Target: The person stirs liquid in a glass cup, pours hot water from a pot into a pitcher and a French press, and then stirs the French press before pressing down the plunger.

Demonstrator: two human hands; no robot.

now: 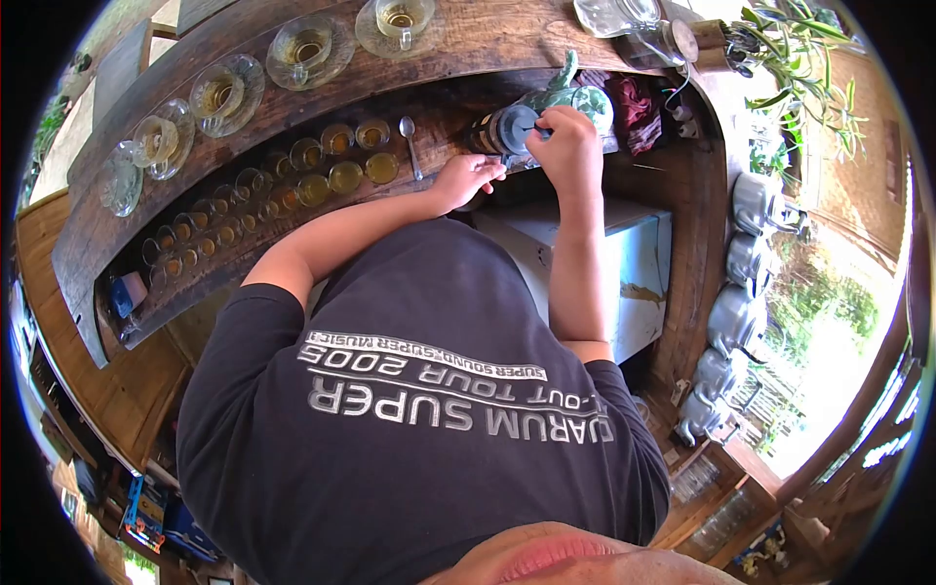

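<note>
A dark cylindrical container (485, 134) with a blue-grey round top (517, 129) stands on the lower wooden shelf. My right hand (565, 141) is closed at the right side of that top, its fingers pinched on something too small to make out. Beside the container's near side is my left hand (470, 182), fingers apart and nothing visible in them. A metal spoon (410, 146) lies on the shelf left of the container. Farther left stand several small glasses (345, 176) with yellow-brown liquid. A green patterned pot (575, 96) is just behind my right hand.
Glass cups on saucers (300, 51) line the raised wooden counter (468, 44). Glass jars (618, 14) stand at its back right. A dark red cloth (636, 112) lies right of the pot. Metal kettles (738, 317) hang or stand along the right side. A white box (624, 273) is below the shelf.
</note>
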